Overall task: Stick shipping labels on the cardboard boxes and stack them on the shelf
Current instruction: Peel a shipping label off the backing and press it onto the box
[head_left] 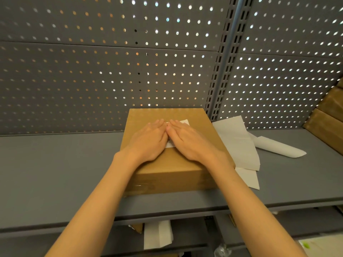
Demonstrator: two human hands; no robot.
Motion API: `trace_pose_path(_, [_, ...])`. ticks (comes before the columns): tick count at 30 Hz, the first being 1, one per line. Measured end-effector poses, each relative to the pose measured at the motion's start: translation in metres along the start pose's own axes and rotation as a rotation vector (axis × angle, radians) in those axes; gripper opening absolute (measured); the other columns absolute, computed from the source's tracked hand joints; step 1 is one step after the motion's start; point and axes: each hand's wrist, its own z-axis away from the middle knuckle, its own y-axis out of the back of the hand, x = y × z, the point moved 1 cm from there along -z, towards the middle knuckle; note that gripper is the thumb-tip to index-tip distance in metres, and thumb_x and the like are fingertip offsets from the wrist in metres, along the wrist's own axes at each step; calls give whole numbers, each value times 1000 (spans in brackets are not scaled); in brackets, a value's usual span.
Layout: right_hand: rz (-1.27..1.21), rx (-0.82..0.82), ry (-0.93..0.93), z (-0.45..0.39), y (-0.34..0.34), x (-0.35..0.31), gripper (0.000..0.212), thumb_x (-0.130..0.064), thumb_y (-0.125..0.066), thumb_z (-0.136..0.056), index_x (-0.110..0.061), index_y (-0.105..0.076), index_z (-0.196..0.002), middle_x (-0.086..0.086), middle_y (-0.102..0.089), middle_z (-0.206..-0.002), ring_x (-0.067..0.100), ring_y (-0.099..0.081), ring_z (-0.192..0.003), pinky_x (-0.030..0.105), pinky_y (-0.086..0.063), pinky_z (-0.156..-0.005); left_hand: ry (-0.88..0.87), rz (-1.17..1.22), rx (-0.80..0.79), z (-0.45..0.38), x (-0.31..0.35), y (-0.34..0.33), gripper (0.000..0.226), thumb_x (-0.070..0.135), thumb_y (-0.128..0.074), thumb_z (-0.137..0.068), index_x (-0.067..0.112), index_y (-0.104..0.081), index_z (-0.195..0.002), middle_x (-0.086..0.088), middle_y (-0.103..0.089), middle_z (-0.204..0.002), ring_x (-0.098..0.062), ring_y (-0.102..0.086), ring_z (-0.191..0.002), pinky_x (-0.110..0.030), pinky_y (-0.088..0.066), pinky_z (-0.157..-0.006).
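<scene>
Label being pressed onto box on shelf.
Left hand (148,140) and right hand (187,140) lie flat, fingers straight, on label (183,121); box (167,175) on shelf (55,173) looks stiff, likely light; grip opposite side edges.

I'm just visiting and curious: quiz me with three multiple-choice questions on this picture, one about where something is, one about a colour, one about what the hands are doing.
1. Where is the cardboard box?
A. on the grey shelf
B. on the floor
C. on a cart

2. What colour are the loose paper strips right of the box?
A. blue
B. white
C. black

3. How are the two hands?
A. flat, pressing the label
B. lifting the box
C. hanging idle

Answers:
1 A, the box sits on the shelf board.
2 B, the strips are plainly white.
3 A, the left hand and right hand lie flat over the label.
</scene>
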Motion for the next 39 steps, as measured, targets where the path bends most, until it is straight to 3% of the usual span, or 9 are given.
trace_pose_path(3, [11, 27, -92, 4, 7, 9, 50, -33, -16, -104, -10, -33, -144, 7, -27, -154, 18, -21, -142, 28, -14, -113, 37, -53, 20, 5, -5, 4, 49, 27, -19, -103, 9, -22, -148, -7, -15, -157, -17, -12, -145, -31, -9, -116])
trace_pose_path(6, [85, 49, -143, 7, 14, 20, 47, -27, -16, -104, -4, -45, -133, 15, -43, -141, 28, -35, -131, 31, -22, -103, 79, -84, 25, 12, -11, 11, 47, 26, -19, -103, 5, -29, -145, -8, -21, -156, -19, -18, -143, -30, -11, -113])
trace_pose_path(10, [84, 86, -169, 11, 16, 24, 46, -27, -17, -104, -4, -48, -130, 16, -42, -142, 27, -32, -133, 29, -17, -103, 127, -95, 73, 20, -12, 16, 44, 24, -20, -103, 3, -39, -136, -12, -37, -144, -22, -31, -133, -28, -17, -104])
trace_pose_path(15, [-6, 116, -42, 18, 12, 3, 47, -28, -21, -104, -4, -36, -141, 10, -32, -151, 17, -24, -140, 21, -13, -110, 5, -33, 108, 25, 3, 7, 49, 26, -20, -103, 8, -20, -148, -5, -17, -157, -15, -12, -145, -24, -4, -114])
trace_pose_path(22, [10, 38, 3, 28, -8, -5, 47, -28, -19, -103, -9, -29, -146, 6, -26, -154, 15, -19, -143, 23, -8, -114, -18, -29, 65, 35, 10, -7, 49, 28, -19, -102, 14, -20, -149, -2, -17, -157, -12, -11, -145, -23, -5, -115])
trace_pose_path(30, [46, 97, -113, 43, 5, 17, 46, -27, -18, -103, -5, -47, -131, 12, -45, -142, 23, -32, -136, 31, -20, -112, 104, -32, 108, 57, 3, 8, 47, 28, -20, -103, 15, -25, -148, 1, -23, -155, -14, -18, -143, -26, -10, -114])
trace_pose_path(35, [26, 123, -47, 51, 2, -1, 48, -29, -20, -103, -9, -29, -146, 5, -24, -155, 13, -16, -144, 23, -7, -115, 66, -65, 162, 63, 20, 6, 48, 27, -20, -103, 11, -22, -148, -2, -18, -157, -13, -12, -145, -22, -4, -113])
trace_pose_path(39, [56, 102, 51, 62, -8, -18, 48, -28, -20, -103, -11, -23, -148, 3, -20, -156, 10, -13, -144, 17, -1, -111, -29, -64, 135, 65, 35, -5, 49, 25, -19, -102, 14, -16, -150, -1, -14, -158, -10, -10, -145, -19, -1, -113])
